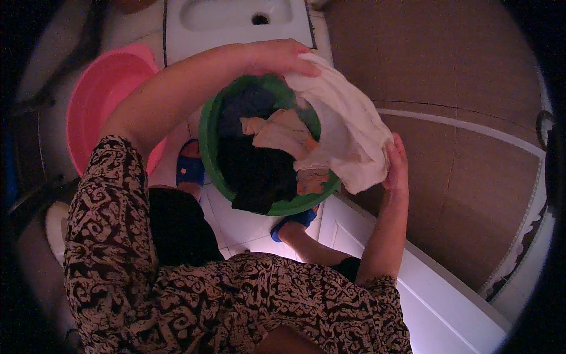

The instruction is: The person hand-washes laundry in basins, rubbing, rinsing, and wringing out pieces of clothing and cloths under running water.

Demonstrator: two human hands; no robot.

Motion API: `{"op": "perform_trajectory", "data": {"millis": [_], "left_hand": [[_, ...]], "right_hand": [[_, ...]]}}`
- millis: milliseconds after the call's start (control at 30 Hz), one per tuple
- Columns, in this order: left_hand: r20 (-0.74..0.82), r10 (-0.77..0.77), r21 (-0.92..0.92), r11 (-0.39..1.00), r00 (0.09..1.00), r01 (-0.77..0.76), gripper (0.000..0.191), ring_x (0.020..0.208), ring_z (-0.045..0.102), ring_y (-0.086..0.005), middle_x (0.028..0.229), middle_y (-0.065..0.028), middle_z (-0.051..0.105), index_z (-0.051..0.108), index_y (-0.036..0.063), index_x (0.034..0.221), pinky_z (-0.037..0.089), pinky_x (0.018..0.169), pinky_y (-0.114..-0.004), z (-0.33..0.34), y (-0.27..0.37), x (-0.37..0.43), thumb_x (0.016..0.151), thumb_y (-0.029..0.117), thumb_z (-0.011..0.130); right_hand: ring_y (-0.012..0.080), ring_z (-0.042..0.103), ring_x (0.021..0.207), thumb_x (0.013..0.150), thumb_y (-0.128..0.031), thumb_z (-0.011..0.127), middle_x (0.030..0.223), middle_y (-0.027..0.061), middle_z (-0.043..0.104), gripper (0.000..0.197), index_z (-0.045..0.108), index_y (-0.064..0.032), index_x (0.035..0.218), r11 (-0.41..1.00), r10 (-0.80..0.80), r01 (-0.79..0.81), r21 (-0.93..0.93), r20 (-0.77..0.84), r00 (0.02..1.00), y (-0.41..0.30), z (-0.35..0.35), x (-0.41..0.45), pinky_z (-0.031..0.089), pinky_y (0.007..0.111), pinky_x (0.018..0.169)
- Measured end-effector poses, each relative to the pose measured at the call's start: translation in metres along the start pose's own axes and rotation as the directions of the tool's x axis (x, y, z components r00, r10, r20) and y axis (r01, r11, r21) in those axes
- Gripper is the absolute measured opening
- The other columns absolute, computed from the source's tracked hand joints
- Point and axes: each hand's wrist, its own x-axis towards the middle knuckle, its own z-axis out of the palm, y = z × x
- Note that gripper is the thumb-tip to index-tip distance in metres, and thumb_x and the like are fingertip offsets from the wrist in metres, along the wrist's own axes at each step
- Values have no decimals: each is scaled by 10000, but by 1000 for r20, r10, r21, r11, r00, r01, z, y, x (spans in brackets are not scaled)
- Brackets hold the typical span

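A white cloth or garment [349, 106] is stretched between my two hands above the right side of a green plastic basin [208, 146]. My left hand [292, 57] grips its upper end at the basin's far side. Its lower right end is held by my right hand [396, 163], beyond the basin's right rim. In the basin lie a black garment [256, 172], a dark blue-grey cloth [247, 104] and a pale cloth with orange parts [283, 130]. The white cloth hides part of the basin's right side.
At the left stands a pink plastic basin [101, 101], partly behind my left arm. A white squat toilet [221, 33] with a dark drain hole is set in the floor ahead. Brown wall panels [442, 88] rise on the right. My feet wear blue slippers [190, 166] on pale floor tiles.
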Motion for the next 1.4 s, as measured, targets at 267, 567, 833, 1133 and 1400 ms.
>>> {"op": "perform_trajectory", "data": {"millis": [267,567,833,1133,1400], "left_hand": [[-296,-353,756,481,888,444,436,704,634,-294,884,-172,643,574,23,1071,509,638,-405,-39,-99,31,751,308,653],[-216,-409,937,168,887,306,353,884,610,-361,960,-186,630,578,92,1076,490,761,-449,-31,-160,82,813,320,517],[-419,-72,209,963,905,173,409,987,589,-314,1036,-170,626,639,77,1019,465,826,-411,115,-185,94,832,416,509],[-178,-57,825,536,982,180,300,788,620,-369,866,-141,651,681,156,831,491,702,-484,141,-134,83,797,415,532],[-423,-94,690,610,901,388,345,908,626,-320,1010,-150,637,604,107,1085,505,774,-455,15,-184,79,826,312,504]], "right_hand": [[138,532,935,873,-165,574,1047,60,562,325,504,-47,1168,537,-428,325,-779,81,900,101,20,62,443,289,817],[234,566,898,892,-301,525,991,62,591,364,518,-47,1153,942,274,-272,-197,-15,962,174,22,126,466,349,810],[215,550,968,901,-348,452,1052,90,561,348,530,-72,1098,677,120,-294,675,293,949,195,116,142,470,383,776],[235,559,965,900,-344,444,1056,83,571,373,524,-50,1113,592,79,-191,783,179,981,224,113,158,473,380,810],[248,497,1093,917,-380,429,1218,91,513,436,469,-66,1216,798,249,-240,553,60,967,112,90,97,400,396,944]]}}
